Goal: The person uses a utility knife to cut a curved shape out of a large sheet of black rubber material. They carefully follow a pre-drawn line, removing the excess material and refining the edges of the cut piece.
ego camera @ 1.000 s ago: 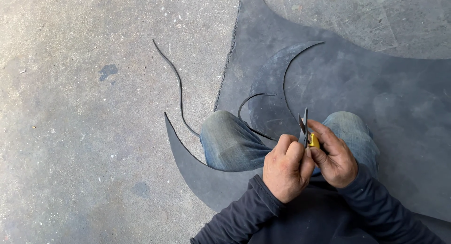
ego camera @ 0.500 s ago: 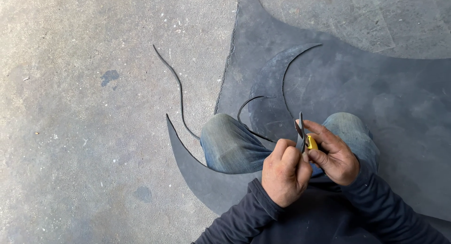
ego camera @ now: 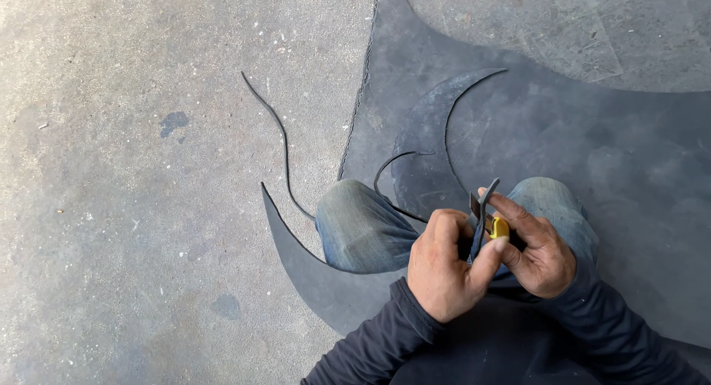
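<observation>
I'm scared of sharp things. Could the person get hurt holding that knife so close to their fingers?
Possibly. The yellow utility knife sits pinched between the left hand and right hand, with a thin dark strip at its blade, so a slip could nick a fingertip. The hands work right above the knees, so a slipped blade might hit a leg. The loose rubber strip on the concrete floor could trip someone.

a grey concrete floor (ego camera: 133, 207) fills the left half of the frame, speckled, with a dark stain (ego camera: 174, 122) in the upper left. a big dark rubber sheet (ego camera: 592, 155) lies flat on it across the right side, a rounded cut-out at the top right baring more concrete. a thin curved rubber strip (ego camera: 281, 144) lies at centre, and a pointed crescent offcut (ego camera: 296, 263) lies at lower centre.
</observation>
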